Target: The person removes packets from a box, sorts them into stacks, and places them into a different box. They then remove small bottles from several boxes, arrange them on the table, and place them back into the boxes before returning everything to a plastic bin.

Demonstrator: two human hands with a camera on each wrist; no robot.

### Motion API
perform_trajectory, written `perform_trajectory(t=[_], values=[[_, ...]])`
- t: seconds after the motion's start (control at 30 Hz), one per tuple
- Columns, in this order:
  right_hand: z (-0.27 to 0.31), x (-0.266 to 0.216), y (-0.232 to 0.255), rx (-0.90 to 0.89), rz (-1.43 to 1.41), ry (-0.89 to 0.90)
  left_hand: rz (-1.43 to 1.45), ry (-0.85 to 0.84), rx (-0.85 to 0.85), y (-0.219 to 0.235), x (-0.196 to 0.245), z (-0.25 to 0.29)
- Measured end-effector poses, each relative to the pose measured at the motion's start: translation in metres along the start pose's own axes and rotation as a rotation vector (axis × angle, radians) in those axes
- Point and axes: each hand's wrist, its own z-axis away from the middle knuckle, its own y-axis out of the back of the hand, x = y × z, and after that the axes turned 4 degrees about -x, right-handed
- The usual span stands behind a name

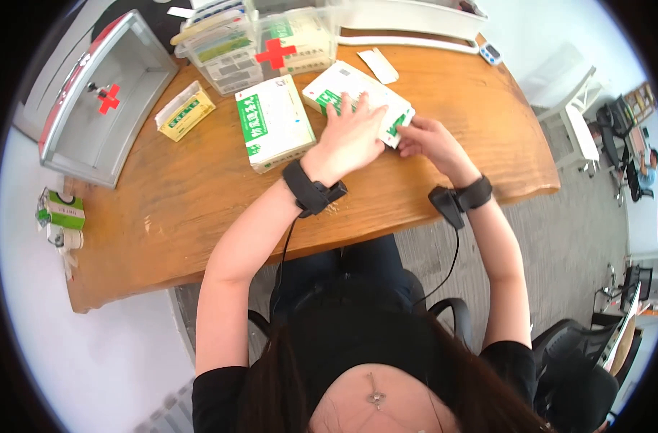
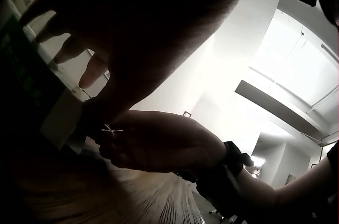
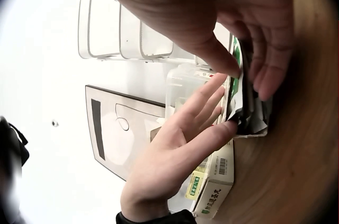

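A white and green medicine box (image 1: 340, 76) lies on the wooden table, its printed face up. Across it my left hand (image 1: 347, 141) rests with fingers spread, pressing on the top. At the box's near right end, my right hand (image 1: 436, 148) pinches dark, silvery foil packets (image 3: 254, 115) showing at the open end. The right thumb lies against the white and green edge, and the fingers curl on the other side. In the right wrist view the left thumb touches the box close to the packets. Their inner ends are hidden in the box.
Another white and green box (image 1: 275, 123) stands left of my left hand, with a small yellow box (image 1: 184, 112) farther left. Behind are a clear bin (image 1: 300, 50) with a red cross and a white paper piece (image 1: 378, 66). A metal first-aid case (image 1: 119, 101) stands far left.
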Motion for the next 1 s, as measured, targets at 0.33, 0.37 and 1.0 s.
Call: perform_trajectory(t=[0.33,0.37,1.0], values=[[-0.011,0.006,-0.022,0.035,-0.270,0.126,-0.028,-0.035,0.015,-0.003,0.001,0.002],[-0.005,0.002,-0.021,0.034,-0.270,0.129,-0.031,-0.035,0.017,-0.002,-0.001,0.002],[-0.007,-0.003,-0.006,-0.046,-0.014,-0.037,0.043,-0.090,0.067,-0.009,-0.003,0.012]])
